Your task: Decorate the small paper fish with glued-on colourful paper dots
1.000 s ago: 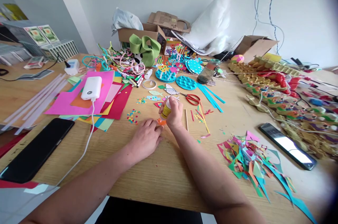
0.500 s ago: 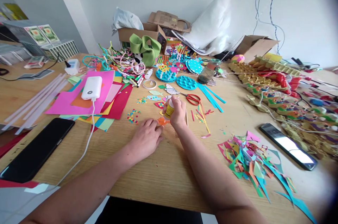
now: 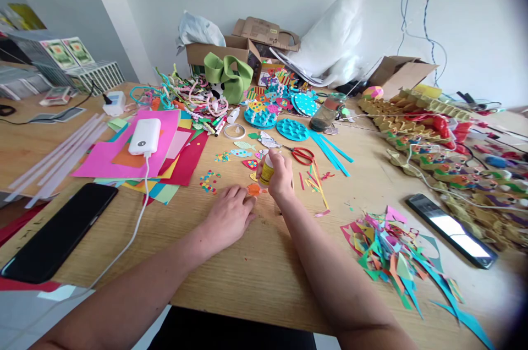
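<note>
My right hand (image 3: 280, 176) is wrapped round a small glue bottle (image 3: 267, 172) with a yellow label and a white end. The bottle is tilted above an orange paper fish (image 3: 253, 189). Palm down on the table lies my left hand (image 3: 231, 208), its fingers loosely spread and the fingertips beside the orange fish's left edge. Whether they touch it I cannot tell. Just beyond are a red paper fish (image 3: 249, 164), a light blue spotted fish (image 3: 241, 153) and a pale green fish (image 3: 245, 145). Small coloured paper dots (image 3: 209, 181) lie left of the fish.
Red-handled scissors (image 3: 303, 156) and blue paper strips (image 3: 332, 154) lie to the right. Paper scraps (image 3: 391, 251) and a phone (image 3: 451, 230) are at near right. Coloured sheets (image 3: 190, 157), a white power bank (image 3: 145, 136) and a black phone (image 3: 60, 231) occupy the left.
My right hand and the glue bottle have shifted very slightly to the right, showing more of the orange fish. The left hand stays in place.
</note>
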Demonstrator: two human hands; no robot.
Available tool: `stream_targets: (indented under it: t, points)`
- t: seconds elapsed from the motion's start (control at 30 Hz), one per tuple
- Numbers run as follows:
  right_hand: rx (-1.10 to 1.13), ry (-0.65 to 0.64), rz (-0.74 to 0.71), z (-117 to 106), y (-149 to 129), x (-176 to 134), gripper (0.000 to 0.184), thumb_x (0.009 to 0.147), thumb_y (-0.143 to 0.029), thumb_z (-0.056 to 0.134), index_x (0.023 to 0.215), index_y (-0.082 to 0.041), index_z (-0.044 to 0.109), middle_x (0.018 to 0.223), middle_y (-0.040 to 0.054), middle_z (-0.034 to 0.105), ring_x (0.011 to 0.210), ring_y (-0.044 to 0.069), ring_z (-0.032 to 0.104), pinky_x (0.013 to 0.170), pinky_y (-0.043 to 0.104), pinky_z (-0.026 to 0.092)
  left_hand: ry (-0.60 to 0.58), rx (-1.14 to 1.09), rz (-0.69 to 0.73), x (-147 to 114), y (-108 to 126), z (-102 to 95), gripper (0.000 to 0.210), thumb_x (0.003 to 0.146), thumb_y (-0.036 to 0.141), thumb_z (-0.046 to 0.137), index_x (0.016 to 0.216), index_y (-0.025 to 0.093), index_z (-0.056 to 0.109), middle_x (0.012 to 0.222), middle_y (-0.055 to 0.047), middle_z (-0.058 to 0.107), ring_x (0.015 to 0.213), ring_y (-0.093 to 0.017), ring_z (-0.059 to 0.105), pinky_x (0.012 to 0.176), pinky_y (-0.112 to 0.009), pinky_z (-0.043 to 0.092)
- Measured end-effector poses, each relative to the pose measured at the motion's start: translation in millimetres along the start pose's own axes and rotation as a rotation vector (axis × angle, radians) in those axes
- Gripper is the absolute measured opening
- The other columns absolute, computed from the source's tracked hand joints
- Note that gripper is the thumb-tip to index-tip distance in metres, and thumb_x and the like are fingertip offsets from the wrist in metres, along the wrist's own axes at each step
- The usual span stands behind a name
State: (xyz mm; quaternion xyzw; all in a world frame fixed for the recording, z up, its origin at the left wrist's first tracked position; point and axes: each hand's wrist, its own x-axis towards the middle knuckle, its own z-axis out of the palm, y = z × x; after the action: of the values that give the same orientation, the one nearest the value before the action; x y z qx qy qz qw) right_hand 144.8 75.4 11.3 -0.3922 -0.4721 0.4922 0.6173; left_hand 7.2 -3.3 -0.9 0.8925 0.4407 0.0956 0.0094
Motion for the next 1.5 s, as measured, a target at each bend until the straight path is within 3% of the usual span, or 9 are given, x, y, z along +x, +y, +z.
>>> stream_targets:
  t: [0.27,0.53,0.87,1.2,1.5]
  points:
    - [-0.012,-0.024,0.023,1.3,0.0,-0.6,0.041,0.079,-0.054,0.054,0.055,-0.02,0.051,0.038,-0.0033,0.048,0.032,0.011,0.045,0.035,0.023,0.035,0.013,-0.011,0.002,0.1,-0.4,2.5,0.029,0.089,0.031,0.058,0.114,0.017,0.062,0.109,-0.012,0.059,0.108,-0.029,0.05,0.093,-0.044,0.042]
    - [-0.005,0.032,-0.045,-0.1,2.9,1.0,0.04,0.081,-0.051,0.054,0.055,-0.02,0.05,0.04,-0.0024,0.05,0.034,0.011,0.045,0.036,0.023,0.035,0.0,-0.015,-0.002,0.2,0.4,0.6,0.027,0.089,0.03,0.059,0.113,0.017,0.062,0.109,-0.012,0.059,0.108,-0.029,0.05,0.092,-0.044,0.042]
    - [0.002,0.087,-0.117,4.6,14.2,2.4,0.046,0.079,-0.061,0.053,0.056,-0.021,0.048,0.042,-0.0025,0.051,0.034,0.011,0.047,0.036,0.023,0.036,0.003,-0.021,-0.008,0.7,0.2,1.8,0.023,0.089,0.03,0.059,0.107,0.018,0.063,0.108,-0.012,0.06,0.107,-0.029,0.05,0.093,-0.044,0.042]
    - [0.026,0.087,-0.147,6.7,15.3,3.3,0.045,0.081,-0.055,0.053,0.053,-0.021,0.05,0.042,-0.0017,0.052,0.033,0.011,0.047,0.034,0.023,0.035,-0.002,0.004,-0.001,1.1,0.1,2.5,0.025,0.089,0.031,0.059,0.109,0.017,0.062,0.109,-0.011,0.06,0.107,-0.029,0.05,0.093,-0.043,0.043]
    - [0.005,0.11,-0.1,4.0,9.1,2.5,0.041,0.08,-0.055,0.055,0.058,-0.021,0.05,0.04,-0.0028,0.051,0.032,0.011,0.044,0.034,0.023,0.034,0.006,-0.001,-0.004,0.3,0.2,1.6,0.025,0.089,0.03,0.059,0.109,0.017,0.063,0.108,-0.011,0.06,0.107,-0.029,0.05,0.093,-0.044,0.043]
